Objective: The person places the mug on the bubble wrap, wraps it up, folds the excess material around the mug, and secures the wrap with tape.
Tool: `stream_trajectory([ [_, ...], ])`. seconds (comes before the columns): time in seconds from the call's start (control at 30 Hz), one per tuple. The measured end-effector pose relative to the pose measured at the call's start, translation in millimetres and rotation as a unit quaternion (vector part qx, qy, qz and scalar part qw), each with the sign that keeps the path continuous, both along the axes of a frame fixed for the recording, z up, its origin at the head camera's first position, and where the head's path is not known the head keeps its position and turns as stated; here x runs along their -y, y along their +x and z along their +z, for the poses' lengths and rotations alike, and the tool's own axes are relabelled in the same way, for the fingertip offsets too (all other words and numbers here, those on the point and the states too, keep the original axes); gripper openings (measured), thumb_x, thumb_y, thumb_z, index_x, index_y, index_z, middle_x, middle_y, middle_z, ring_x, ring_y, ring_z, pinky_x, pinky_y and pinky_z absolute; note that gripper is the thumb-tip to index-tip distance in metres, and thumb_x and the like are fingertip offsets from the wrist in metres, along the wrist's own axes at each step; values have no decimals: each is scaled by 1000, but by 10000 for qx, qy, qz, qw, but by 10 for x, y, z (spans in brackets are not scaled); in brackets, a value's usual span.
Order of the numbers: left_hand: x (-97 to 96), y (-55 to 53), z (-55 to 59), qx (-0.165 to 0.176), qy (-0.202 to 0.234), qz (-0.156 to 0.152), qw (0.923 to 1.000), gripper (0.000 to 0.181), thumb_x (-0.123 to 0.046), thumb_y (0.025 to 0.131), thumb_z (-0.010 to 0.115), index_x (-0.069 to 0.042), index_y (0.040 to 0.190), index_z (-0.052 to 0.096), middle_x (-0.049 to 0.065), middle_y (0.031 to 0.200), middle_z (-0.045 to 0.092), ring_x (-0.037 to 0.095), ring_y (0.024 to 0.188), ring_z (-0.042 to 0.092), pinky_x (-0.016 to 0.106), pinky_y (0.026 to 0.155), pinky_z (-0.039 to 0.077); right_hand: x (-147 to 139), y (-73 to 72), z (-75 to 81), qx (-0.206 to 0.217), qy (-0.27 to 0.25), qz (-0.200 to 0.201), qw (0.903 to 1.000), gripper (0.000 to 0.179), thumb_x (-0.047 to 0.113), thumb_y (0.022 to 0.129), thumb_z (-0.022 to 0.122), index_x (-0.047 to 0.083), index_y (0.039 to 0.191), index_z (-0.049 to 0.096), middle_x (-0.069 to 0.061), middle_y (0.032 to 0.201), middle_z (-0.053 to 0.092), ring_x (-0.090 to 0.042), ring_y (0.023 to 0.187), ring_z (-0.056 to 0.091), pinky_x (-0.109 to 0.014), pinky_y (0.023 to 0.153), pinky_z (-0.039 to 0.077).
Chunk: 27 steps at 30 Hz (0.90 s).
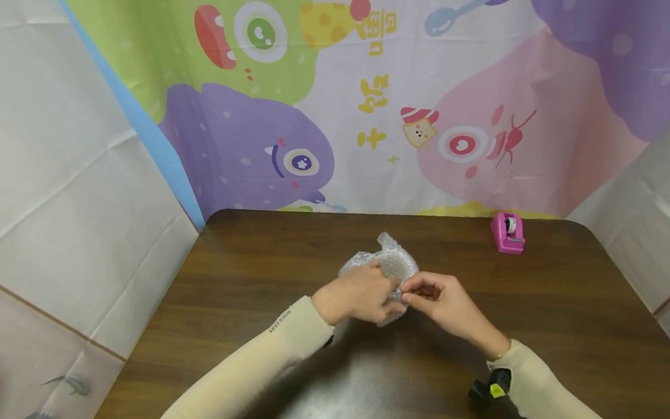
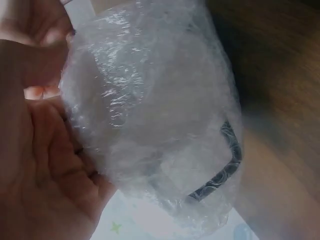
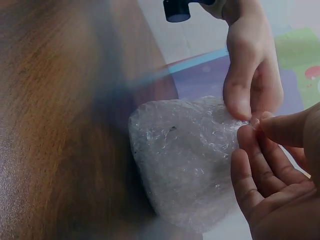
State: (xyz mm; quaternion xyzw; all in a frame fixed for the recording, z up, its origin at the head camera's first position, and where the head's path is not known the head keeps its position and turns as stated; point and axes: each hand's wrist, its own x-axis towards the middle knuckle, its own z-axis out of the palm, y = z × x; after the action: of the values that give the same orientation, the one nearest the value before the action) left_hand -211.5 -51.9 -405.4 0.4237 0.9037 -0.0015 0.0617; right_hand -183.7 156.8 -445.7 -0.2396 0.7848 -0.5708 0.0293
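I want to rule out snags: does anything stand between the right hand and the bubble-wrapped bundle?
Nothing visible does: the right hand pinches at the edge of the bubble-wrapped bundle. The left hand touches the bundle too, close beside it. The pink tape dispenser sits apart, toward the table's far right.

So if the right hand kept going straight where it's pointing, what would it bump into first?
Probably the bubble-wrapped bundle: the right hand has its fingers right at its edge. The left hand could come next, but depth is hard to judge.
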Motion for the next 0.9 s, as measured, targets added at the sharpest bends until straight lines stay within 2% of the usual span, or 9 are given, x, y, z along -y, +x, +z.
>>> stream_trajectory([
  [0.1, -16, 14, -44, -467, -32, -73, 9989, 34, -51, 101, 59, -18, 98, 68, -9, 68, 62, 13, 78, 70, 33, 103, 46, -5, 5, 5, 38, 47, -57, 10000, 10, 3, 91, 75, 4, 101, 74, -12, 96, 75, -11, 84, 72, -27, 72, 60],
  [0.2, -23, 26, -86, -781, -8, -52, 9969, 35, -51, 101, 60, -18, 100, 70, -8, 73, 67, 14, 80, 71, 33, 99, 48, -11, 25, 12, 11, 35, -112, 9999, 11, 4, 92, 75, 5, 103, 75, -12, 98, 76, -10, 86, 72, -27, 73, 61],
  [0.3, -14, 27, -112, -930, 60, -91, 9956, 37, -51, 101, 60, -16, 105, 72, -6, 78, 71, 16, 86, 73, 34, 105, 48, -20, 51, -2, -338, 8, -246, 9991, 11, 4, 91, 76, 6, 102, 77, -11, 102, 75, -8, 89, 70, -25, 73, 60],
  [0.4, -3, 29, -121, -1065, 93, -164, 9941, 39, -51, 101, 59, -15, 108, 72, -3, 81, 73, 17, 90, 74, 36, 109, 47, -36, 66, -24, -814, 37, -571, 9950, 11, 2, 89, 77, 9, 98, 80, -9, 107, 73, -6, 92, 67, -21, 71, 57],
  [0.47, 5, 30, -125, -1130, 141, -173, 9933, 39, -51, 101, 60, -15, 108, 72, -3, 80, 73, 19, 92, 74, 37, 106, 49, -44, 69, -35, -1061, 91, -825, 9909, 12, 1, 88, 78, 10, 96, 82, -8, 110, 70, -6, 92, 64, -20, 69, 55],
  [0.6, 13, 30, -127, -1145, 224, -180, 9930, 38, -52, 100, 61, -16, 102, 72, -3, 75, 71, 20, 89, 73, 36, 100, 52, -58, 88, -48, -1229, 70, -1151, 9857, 12, 0, 87, 79, 9, 95, 83, -7, 110, 68, -6, 85, 61, -20, 64, 51],
  [0.77, 11, 22, -123, -1106, 244, -195, 9934, 37, -51, 100, 61, -16, 100, 71, -3, 73, 69, 19, 87, 72, 36, 100, 52, -57, 99, -54, -1166, -132, -1278, 9848, 11, 1, 88, 78, 7, 97, 82, -8, 109, 68, -6, 87, 62, -19, 66, 52],
  [0.9, 13, 18, -117, -1111, 242, -186, 9933, 38, -52, 100, 61, -16, 101, 71, -2, 75, 70, 20, 88, 73, 36, 100, 51, -74, 75, -6, -665, -624, -1172, 9889, 13, -1, 92, 73, -1, 105, 76, -7, 104, 71, -8, 87, 67, -21, 70, 57],
])
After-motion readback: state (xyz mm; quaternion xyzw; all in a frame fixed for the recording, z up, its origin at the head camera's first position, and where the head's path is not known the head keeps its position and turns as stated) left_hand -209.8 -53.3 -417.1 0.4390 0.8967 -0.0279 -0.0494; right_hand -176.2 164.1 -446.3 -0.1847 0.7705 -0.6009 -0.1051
